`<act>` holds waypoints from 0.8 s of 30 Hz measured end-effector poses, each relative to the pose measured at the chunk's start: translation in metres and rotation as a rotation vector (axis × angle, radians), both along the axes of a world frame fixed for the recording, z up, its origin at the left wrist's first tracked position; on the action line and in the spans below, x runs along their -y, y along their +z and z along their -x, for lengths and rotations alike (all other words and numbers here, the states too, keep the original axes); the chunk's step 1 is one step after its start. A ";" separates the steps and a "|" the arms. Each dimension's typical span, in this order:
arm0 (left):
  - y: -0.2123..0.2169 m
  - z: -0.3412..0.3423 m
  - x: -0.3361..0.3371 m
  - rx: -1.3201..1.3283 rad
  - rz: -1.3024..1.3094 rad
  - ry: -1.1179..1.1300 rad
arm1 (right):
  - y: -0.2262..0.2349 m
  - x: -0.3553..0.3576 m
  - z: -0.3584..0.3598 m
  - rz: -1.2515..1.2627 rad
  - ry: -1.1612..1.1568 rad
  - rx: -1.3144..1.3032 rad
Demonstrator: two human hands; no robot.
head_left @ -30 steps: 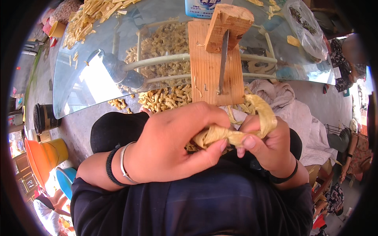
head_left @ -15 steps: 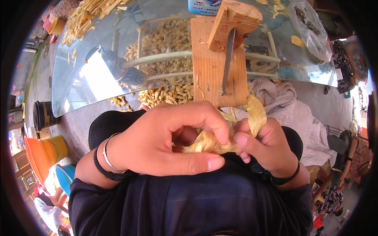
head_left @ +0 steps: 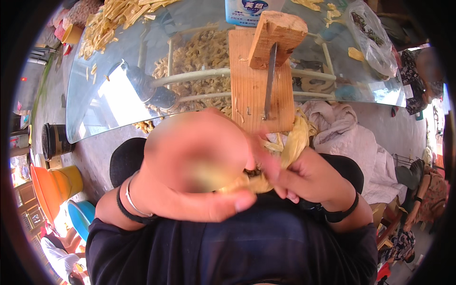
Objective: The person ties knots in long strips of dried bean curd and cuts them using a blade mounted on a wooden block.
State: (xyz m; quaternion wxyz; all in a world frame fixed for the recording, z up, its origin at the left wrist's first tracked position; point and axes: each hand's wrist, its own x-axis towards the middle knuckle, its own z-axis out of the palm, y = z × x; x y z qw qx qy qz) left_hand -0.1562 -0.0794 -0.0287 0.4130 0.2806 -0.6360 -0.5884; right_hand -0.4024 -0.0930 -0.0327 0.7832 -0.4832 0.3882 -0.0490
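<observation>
A yellow, husk-like strip is twisted between my two hands, its wide loose end rising beside my right fingers. My right hand pinches it between thumb and fingers. My left hand curls around the strip's other end; motion and a smear blur its fingers, and its thumb stretches below the strip. Just beyond my hands lies a wooden board, with a thin metal blade running from its surface to an upright wooden block.
The board rests on a glass table. Flat yellow strips lie at its far left; a clear plastic bag is at right. Knotted yellow pieces show through the glass. Pale cloth lies right, buckets left.
My left hand has shifted slightly left and turned, its fingers now blurred. My right hand is slightly lower, still pinching the strip. The view has tilted a little.
</observation>
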 end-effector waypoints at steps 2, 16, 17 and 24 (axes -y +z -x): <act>0.006 0.006 -0.002 -0.010 -0.162 -0.047 | -0.005 0.003 0.002 0.267 0.053 -0.017; 0.001 0.014 0.026 0.464 0.252 0.310 | -0.019 0.034 -0.020 0.751 -0.728 0.198; 0.004 0.017 0.028 0.492 0.163 0.376 | -0.022 0.040 -0.024 0.773 -0.755 0.146; -0.023 0.024 0.050 0.642 0.181 0.405 | -0.045 0.062 -0.025 1.159 -0.656 -0.263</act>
